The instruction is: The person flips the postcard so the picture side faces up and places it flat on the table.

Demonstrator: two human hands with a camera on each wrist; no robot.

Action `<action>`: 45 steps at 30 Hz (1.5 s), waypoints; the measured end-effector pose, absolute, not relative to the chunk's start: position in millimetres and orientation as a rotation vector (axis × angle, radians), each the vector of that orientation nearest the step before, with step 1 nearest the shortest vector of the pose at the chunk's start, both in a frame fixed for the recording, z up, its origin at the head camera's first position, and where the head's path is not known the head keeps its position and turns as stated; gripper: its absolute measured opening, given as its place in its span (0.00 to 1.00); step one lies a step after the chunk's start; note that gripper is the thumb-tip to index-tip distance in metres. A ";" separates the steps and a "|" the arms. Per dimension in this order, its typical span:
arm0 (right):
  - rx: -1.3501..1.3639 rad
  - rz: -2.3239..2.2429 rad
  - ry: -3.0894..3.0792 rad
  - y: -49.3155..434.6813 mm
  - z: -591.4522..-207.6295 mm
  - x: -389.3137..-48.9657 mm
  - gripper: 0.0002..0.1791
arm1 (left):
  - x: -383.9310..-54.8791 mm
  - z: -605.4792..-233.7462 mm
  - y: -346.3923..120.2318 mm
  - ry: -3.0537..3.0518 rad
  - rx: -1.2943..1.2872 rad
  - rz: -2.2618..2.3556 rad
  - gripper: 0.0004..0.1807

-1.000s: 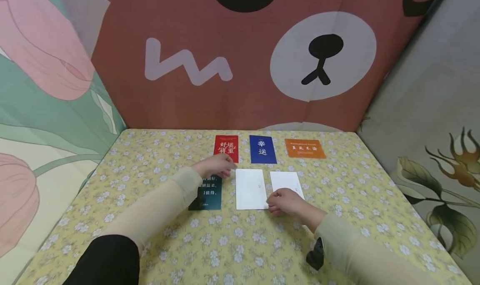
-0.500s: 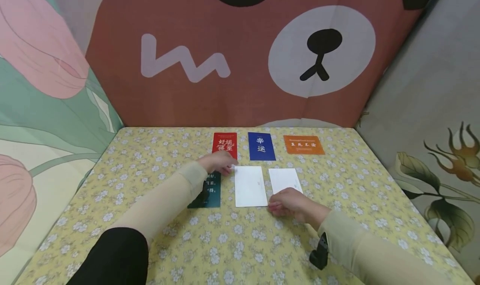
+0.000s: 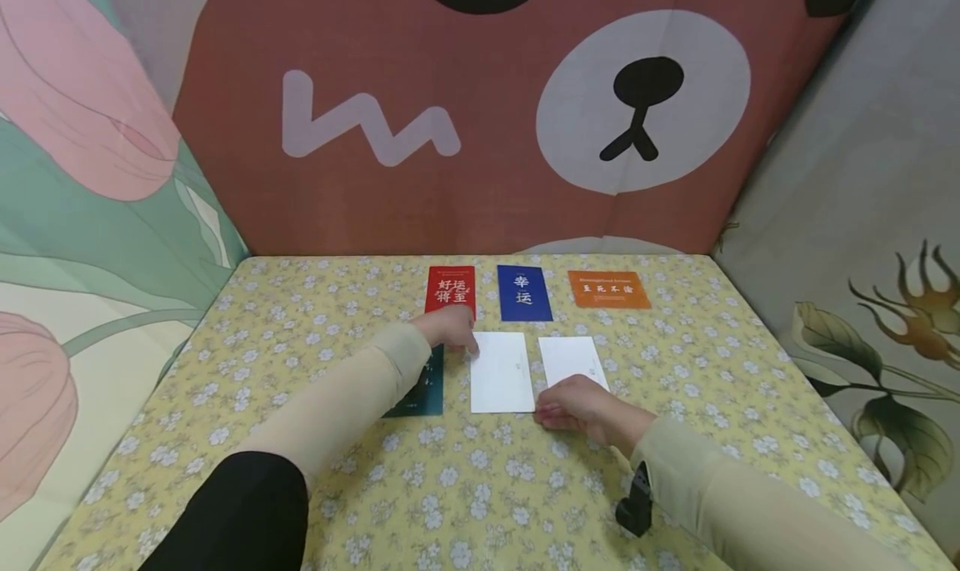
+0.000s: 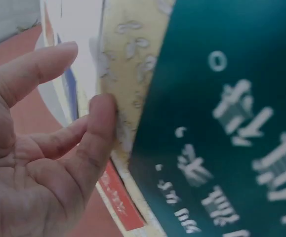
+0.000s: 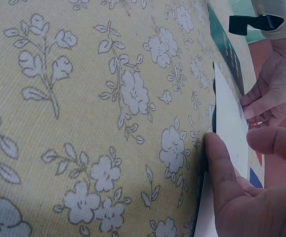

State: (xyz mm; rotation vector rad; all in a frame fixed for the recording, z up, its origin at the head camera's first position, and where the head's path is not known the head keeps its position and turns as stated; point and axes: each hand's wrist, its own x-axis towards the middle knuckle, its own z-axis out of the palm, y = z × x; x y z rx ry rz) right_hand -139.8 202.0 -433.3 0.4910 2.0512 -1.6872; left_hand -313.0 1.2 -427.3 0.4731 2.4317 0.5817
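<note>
A blank white card (image 3: 501,375) lies face down in the middle of the front row. The left hand (image 3: 448,328) reaches over a dark green card (image 3: 423,396) with white lettering, its fingertips at the white card's upper left corner. In the left wrist view, thumb and fingers (image 4: 101,113) stand apart, one fingertip by the card's edge. At the same card's lower right corner is the right hand (image 3: 581,406), a fingertip against the edge and the thumb (image 5: 268,138) raised away. It partly covers a second white card (image 3: 572,358).
A red card (image 3: 451,288), a blue card (image 3: 524,293) and an orange card (image 3: 609,289) form the back row. All lie on a yellow flowered cloth (image 3: 480,496). A bear-printed panel (image 3: 337,204) stands behind, with printed panels at both sides.
The left hand has shifted slightly right and its fingertips now reach further onto the white card's left edge. The right hand stays at the lower right corner. The view tilted slightly down early on.
</note>
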 end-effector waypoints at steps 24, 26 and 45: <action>0.560 -1.819 2.085 190.1 -445.9 -138.2 0.11 | -310.7 -440.7 1.3 2.457 0.509 0.626 0.21; 0.555 -1.841 2.084 188.0 -446.5 -137.8 0.12 | -311.5 -441.6 1.4 2.454 0.517 0.629 0.20; 0.563 -1.859 2.099 190.2 -446.8 -135.9 0.09 | -311.9 -445.1 -12.3 2.317 0.390 1.087 0.04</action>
